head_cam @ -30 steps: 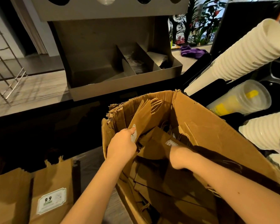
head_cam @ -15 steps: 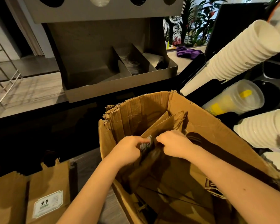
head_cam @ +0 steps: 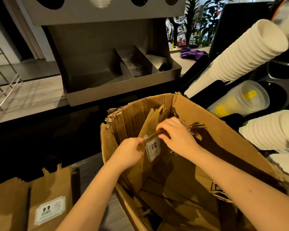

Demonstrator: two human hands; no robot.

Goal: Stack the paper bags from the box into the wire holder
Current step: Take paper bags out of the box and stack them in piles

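head view, paper bags pinched between left hand, right hand

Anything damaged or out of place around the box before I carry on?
The cardboard box has a torn, ragged rim at its far left corner. The paper bags inside lie jumbled, not neatly piled. Nothing looks spilled.

The box is brown corrugated cardboard, and the paper bags are plain brown with a white label edged in green and printed black. The stacked cups are white; the cloth is purple.
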